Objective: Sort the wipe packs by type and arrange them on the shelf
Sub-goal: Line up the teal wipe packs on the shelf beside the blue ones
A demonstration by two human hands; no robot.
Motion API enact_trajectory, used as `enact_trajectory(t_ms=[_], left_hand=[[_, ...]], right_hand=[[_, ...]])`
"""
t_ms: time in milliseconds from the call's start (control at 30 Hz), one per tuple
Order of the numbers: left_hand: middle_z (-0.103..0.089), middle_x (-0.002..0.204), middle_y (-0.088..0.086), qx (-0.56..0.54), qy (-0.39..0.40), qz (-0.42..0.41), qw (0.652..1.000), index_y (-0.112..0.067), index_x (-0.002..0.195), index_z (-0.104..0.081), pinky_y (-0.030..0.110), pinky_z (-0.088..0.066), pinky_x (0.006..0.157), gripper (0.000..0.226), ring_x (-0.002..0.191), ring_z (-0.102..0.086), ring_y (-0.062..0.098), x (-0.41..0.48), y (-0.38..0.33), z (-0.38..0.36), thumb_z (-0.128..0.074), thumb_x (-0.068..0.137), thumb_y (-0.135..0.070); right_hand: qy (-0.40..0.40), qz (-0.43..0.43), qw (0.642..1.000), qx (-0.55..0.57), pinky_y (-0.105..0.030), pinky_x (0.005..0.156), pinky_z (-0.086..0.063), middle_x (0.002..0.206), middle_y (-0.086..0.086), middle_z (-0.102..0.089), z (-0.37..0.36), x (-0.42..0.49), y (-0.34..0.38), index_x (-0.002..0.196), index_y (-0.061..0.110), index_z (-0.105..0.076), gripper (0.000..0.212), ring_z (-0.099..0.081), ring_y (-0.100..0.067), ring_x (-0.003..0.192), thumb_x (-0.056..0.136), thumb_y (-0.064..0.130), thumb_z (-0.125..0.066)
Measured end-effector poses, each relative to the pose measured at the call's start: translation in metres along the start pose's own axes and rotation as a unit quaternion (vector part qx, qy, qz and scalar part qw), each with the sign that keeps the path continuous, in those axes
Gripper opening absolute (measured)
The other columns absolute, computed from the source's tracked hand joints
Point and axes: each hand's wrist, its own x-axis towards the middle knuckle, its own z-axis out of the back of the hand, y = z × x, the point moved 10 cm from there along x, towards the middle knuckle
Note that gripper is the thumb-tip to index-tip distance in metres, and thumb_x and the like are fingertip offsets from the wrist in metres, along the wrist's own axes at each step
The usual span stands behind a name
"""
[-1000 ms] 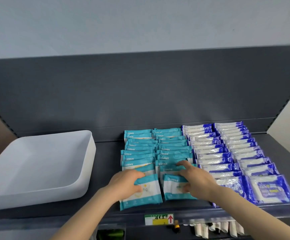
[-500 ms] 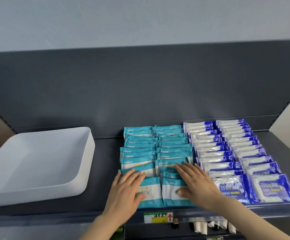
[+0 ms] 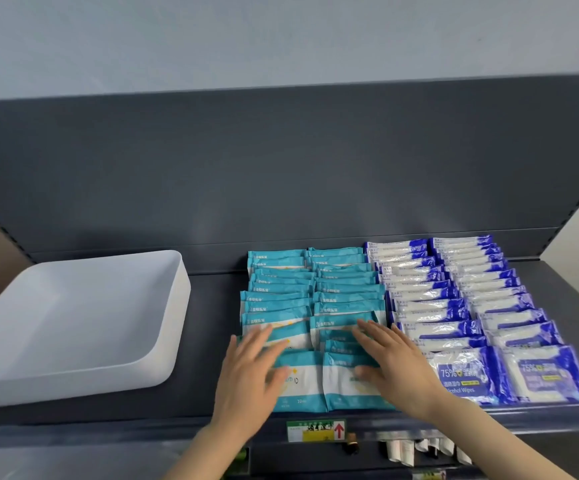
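Two overlapping rows of teal wipe packs (image 3: 315, 289) run from the shelf's back wall to its front edge. To their right lie two rows of blue-and-white alcohol wipe packs (image 3: 454, 299). My left hand (image 3: 250, 372) lies flat with spread fingers on the front teal packs of the left row (image 3: 298, 382). My right hand (image 3: 395, 362) presses flat on the front teal packs of the right row (image 3: 346, 389). Neither hand grips a pack.
A white plastic bin (image 3: 163, 341) with nothing in it stands at the left on the dark grey shelf (image 3: 211, 407). A price label (image 3: 315, 430) sits on the shelf's front edge. Small items show on the shelf below (image 3: 419, 450).
Both hands went from holding the front teal packs to lying flat on them with straight fingers. The front packs now sit squared against the rows behind.
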Motion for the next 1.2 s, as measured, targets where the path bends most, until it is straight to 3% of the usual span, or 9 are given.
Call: enact_trajectory(t_ms=[100, 167, 333, 467, 633, 767, 933, 1067, 1200], left_hand=[[-0.014, 0.159, -0.006, -0.163, -0.072, 0.156, 0.972, -0.024, 0.151, -0.025, 0.036, -0.021, 0.118, 0.060, 0.146, -0.014, 0.013, 0.021, 0.032, 0.022, -0.046, 0.097, -0.040], [-0.013, 0.160, -0.003, -0.287, -0.026, 0.241, 0.927, -0.022, 0.154, -0.011, 0.042, -0.022, 0.119, 0.069, 0.147, -0.015, 0.016, 0.032, 0.047, 0.008, -0.046, 0.097, -0.041], [-0.019, 0.159, -0.008, -0.320, 0.055, 0.236, 0.916, -0.041, 0.149, -0.015, 0.047, -0.027, 0.116, 0.084, 0.145, -0.023, 0.013, 0.043, 0.048, -0.021, -0.044, 0.078, -0.075], [-0.006, 0.160, -0.006, -0.334, 0.002, 0.265, 0.905, -0.021, 0.154, -0.004, 0.042, -0.015, 0.120, 0.076, 0.148, -0.007, 0.015, 0.050, 0.052, -0.004, -0.047, 0.097, -0.044], [-0.013, 0.160, -0.006, -0.389, 0.019, 0.292, 0.874, -0.027, 0.154, -0.006, 0.045, -0.022, 0.118, 0.075, 0.146, -0.018, 0.016, 0.064, 0.051, -0.012, -0.049, 0.095, -0.047], [-0.019, 0.159, -0.007, -0.373, 0.025, 0.279, 0.884, -0.030, 0.153, -0.010, 0.046, -0.025, 0.117, 0.076, 0.145, -0.022, 0.015, 0.066, 0.047, -0.014, -0.051, 0.093, -0.050], [-0.028, 0.155, 0.000, -0.287, -0.082, 0.233, 0.926, -0.018, 0.151, -0.025, 0.036, -0.026, 0.114, 0.065, 0.142, -0.027, 0.017, 0.062, 0.038, 0.048, -0.056, 0.095, -0.030], [-0.041, 0.147, -0.005, -0.105, -0.185, 0.150, 0.966, -0.021, 0.141, -0.044, 0.031, -0.033, 0.108, 0.053, 0.136, -0.036, 0.014, 0.039, 0.036, 0.121, -0.062, 0.091, -0.022], [-0.047, 0.143, -0.001, 0.061, -0.205, 0.217, 0.952, -0.018, 0.138, -0.046, 0.035, -0.044, 0.100, 0.051, 0.130, -0.043, 0.020, 0.003, 0.078, 0.160, -0.061, 0.090, -0.024]], right_hand=[[-0.047, -0.013, 0.998, 0.049, -0.028, 0.118, -0.005, 0.157, 0.010, -0.013, 0.018, 0.022, 0.001, 0.151, 0.027, -0.016, 0.060, -0.010, -0.011, 0.146, 0.098, 0.042, -0.040], [-0.046, -0.030, 0.997, 0.057, -0.031, 0.118, -0.012, 0.158, 0.007, -0.014, 0.022, 0.037, 0.000, 0.151, 0.025, -0.016, 0.059, -0.012, -0.015, 0.145, 0.099, 0.040, -0.040], [0.008, -0.064, 0.998, 0.028, -0.035, 0.116, -0.018, 0.159, 0.005, -0.012, 0.002, 0.044, -0.010, 0.148, 0.020, -0.027, 0.054, -0.011, -0.017, 0.146, 0.100, 0.043, -0.033], [-0.010, -0.085, 0.995, 0.053, -0.035, 0.114, -0.025, 0.157, 0.006, -0.018, 0.005, 0.039, -0.022, 0.147, 0.022, -0.030, 0.052, -0.015, -0.016, 0.145, 0.099, 0.043, -0.036], [-0.035, -0.101, 0.992, 0.067, -0.036, 0.117, -0.018, 0.159, 0.003, -0.009, 0.016, 0.051, -0.035, 0.150, 0.023, -0.019, 0.058, -0.006, -0.018, 0.147, 0.099, 0.042, -0.038], [0.002, -0.089, 0.995, 0.040, -0.031, 0.118, -0.008, 0.159, 0.004, -0.011, 0.006, 0.055, -0.039, 0.151, 0.022, -0.018, 0.059, -0.009, -0.016, 0.146, 0.099, 0.044, -0.036], [-0.035, -0.073, 0.993, 0.091, -0.034, 0.115, -0.022, 0.157, 0.003, -0.020, 0.026, 0.062, -0.026, 0.149, 0.025, -0.024, 0.057, -0.020, -0.019, 0.143, 0.098, 0.040, -0.043], [-0.051, -0.007, 0.991, 0.124, -0.033, 0.111, -0.029, 0.154, 0.002, -0.027, 0.046, 0.082, 0.021, 0.147, 0.021, -0.030, 0.055, -0.028, -0.020, 0.140, 0.097, 0.035, -0.047], [-0.050, 0.064, 0.984, 0.162, -0.027, 0.108, -0.028, 0.151, 0.004, -0.033, 0.053, 0.104, 0.084, 0.146, 0.020, -0.033, 0.053, -0.034, -0.017, 0.136, 0.097, 0.032, -0.049]])
